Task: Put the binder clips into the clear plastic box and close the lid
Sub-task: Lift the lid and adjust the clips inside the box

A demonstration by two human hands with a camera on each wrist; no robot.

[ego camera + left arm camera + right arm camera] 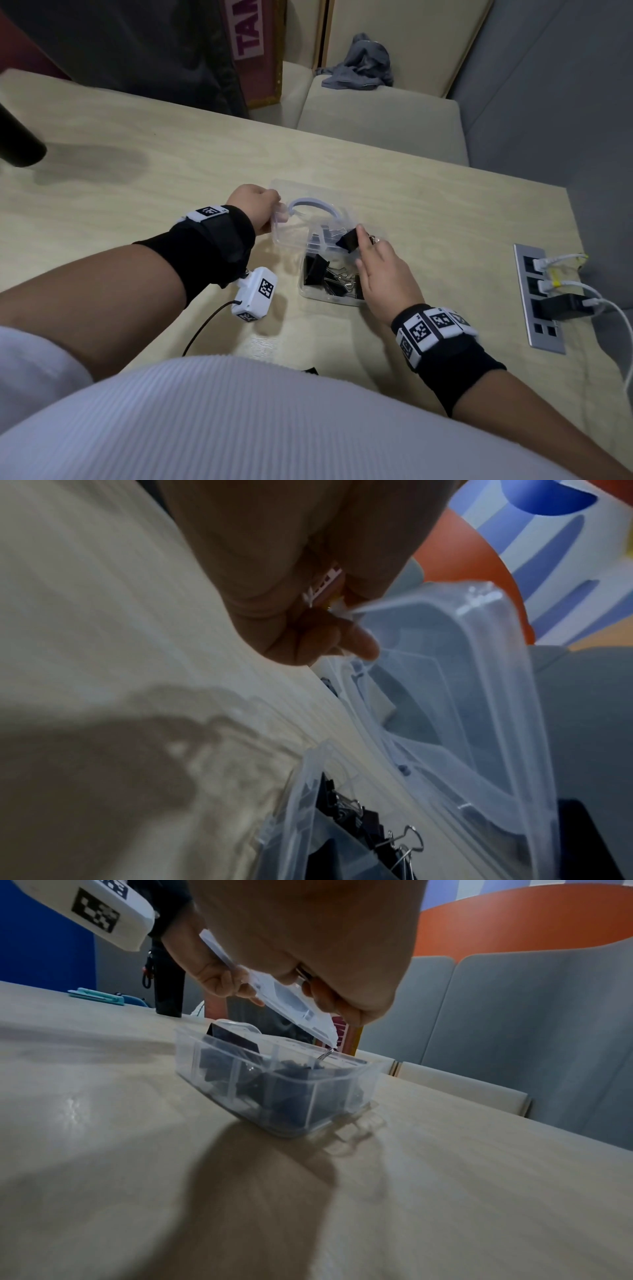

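Observation:
The clear plastic box (330, 297) stands on the table in front of me, with several black binder clips (317, 270) inside. Its lid (310, 219) is raised and tilted behind it. My left hand (274, 214) pinches the lid's left edge; the left wrist view shows the fingers (359, 642) against the lid (479, 696). My right hand (364, 240) holds one black binder clip (349, 240) by its wire handles, just above the box's far part. In the right wrist view the box (274, 1085) sits under the lid (294, 1004), which hides the held clip.
A socket panel (539, 301) with plugged cables is set into the table at right. A dark cylinder (20, 144) pokes in at far left. A white tracker (255, 294) dangles from my left wrist. A small black object (310, 370) lies at the near edge.

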